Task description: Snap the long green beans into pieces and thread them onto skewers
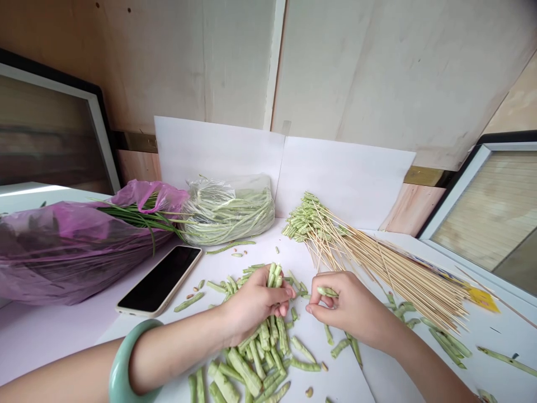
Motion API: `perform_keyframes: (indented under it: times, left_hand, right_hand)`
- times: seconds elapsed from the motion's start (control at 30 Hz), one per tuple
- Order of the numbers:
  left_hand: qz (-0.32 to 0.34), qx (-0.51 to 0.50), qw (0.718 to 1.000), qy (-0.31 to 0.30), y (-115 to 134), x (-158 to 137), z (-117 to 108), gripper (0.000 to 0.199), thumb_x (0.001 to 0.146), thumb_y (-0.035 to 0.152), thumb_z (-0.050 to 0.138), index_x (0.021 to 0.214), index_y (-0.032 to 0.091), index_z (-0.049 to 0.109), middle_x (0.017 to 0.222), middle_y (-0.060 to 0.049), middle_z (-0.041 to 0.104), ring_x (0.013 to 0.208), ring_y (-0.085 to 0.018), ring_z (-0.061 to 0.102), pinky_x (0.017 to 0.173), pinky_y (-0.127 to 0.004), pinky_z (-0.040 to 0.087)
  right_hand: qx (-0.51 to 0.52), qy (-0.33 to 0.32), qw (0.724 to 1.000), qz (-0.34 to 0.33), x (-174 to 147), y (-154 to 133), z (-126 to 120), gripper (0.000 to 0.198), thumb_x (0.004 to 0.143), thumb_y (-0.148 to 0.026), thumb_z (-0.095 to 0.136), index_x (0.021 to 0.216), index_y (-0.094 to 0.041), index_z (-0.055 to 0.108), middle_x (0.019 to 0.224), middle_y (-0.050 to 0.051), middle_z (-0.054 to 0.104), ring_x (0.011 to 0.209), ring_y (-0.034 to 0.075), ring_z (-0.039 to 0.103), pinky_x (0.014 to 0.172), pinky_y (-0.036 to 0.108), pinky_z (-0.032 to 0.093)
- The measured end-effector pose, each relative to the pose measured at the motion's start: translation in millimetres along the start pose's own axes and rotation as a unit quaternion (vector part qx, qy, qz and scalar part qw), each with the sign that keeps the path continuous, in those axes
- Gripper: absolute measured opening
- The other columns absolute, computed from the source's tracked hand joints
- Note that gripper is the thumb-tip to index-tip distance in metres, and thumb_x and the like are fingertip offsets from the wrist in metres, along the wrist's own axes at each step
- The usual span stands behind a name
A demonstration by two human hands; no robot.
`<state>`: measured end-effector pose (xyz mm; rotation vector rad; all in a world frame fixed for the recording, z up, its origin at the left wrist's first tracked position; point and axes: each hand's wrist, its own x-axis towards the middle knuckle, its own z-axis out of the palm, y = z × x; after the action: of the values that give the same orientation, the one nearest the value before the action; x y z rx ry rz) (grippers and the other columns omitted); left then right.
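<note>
A white tabletop (335,386) carries a spread of green vegetables. At front centre lies a loose heap of cut bean pieces (251,372), with a few small seeds (309,392) scattered beside it. A phone (161,280), screen up and dark, lies to the left, near a purple plastic bag (71,252). Behind sits a clear bag (230,215) of long beans. To the right, a pile of wooden skewers (406,274) bears green pieces at its far end.

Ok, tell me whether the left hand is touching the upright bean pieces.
Touching: the head view shows the left hand curled around the bean pieces, thumb across them, their ends poking up above it.
</note>
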<state>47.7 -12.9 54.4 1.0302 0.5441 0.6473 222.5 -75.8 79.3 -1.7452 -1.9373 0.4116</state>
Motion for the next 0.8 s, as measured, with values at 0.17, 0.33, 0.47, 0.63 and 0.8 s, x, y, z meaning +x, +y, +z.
perform_keyframes:
  times: [0.17,0.33,0.47,0.63,0.8]
  left_hand:
    - [0.002,-0.018,1.000,0.012,3.4,-0.2,0.3,0.026,0.066,0.020,0.074,0.072,0.015,0.049,0.064,0.002,0.057,0.050,-0.006,0.047,0.052,-0.020,0.035]
    - [-0.024,-0.038,0.999,0.015,5.4,0.4,0.4,0.013,0.079,0.017,0.061,0.078,0.016,0.048,0.064,0.001,0.058,0.045,-0.006,0.048,0.049,-0.019,0.037]
    - [-0.054,-0.042,0.998,0.007,7.3,1.0,0.8,0.012,0.085,0.017,0.051,0.074,0.014,0.049,0.060,0.000,0.057,0.042,-0.007,0.049,0.045,-0.018,0.039]
    - [-0.060,-0.011,0.998,-0.020,7.6,1.9,-0.7,0.015,0.087,0.021,0.049,0.075,0.012,0.053,0.061,-0.002,0.058,0.046,-0.011,0.059,0.045,-0.020,0.044]
    - [-0.070,0.058,0.995,-0.052,7.4,0.8,-2.2,0.015,0.084,0.027,0.054,0.079,0.013,0.054,0.061,0.001,0.056,0.045,-0.013,0.060,0.043,-0.021,0.045]
  right_hand:
    - [-0.036,0.003,0.999,-0.014,1.4,2.4,3.1,0.006,0.070,-0.018,0.064,0.073,-0.023,0.064,0.073,-0.001,0.060,0.062,0.017,0.050,0.055,0.027,0.035]
    - [-0.056,-0.026,0.996,-0.065,-6.8,-9.2,1.5,0.049,0.089,-0.018,0.041,0.136,-0.029,0.047,0.099,0.004,0.053,0.077,0.018,0.056,0.073,0.034,0.046]
    - [-0.060,-0.044,0.993,-0.088,-12.1,-12.5,0.1,0.064,0.090,-0.007,0.026,0.149,-0.031,0.025,0.096,0.004,0.046,0.077,0.016,0.054,0.075,0.033,0.050]
    - [-0.023,-0.031,0.992,-0.118,-9.3,-7.4,10.2,0.061,0.092,-0.012,0.035,0.149,-0.028,0.022,0.101,0.004,0.052,0.081,0.016,0.057,0.075,0.030,0.051]
    - [0.043,0.023,0.991,-0.126,-6.2,-8.1,19.4,0.049,0.081,-0.002,0.050,0.120,-0.031,0.044,0.080,-0.006,0.058,0.075,0.013,0.058,0.073,0.022,0.048]
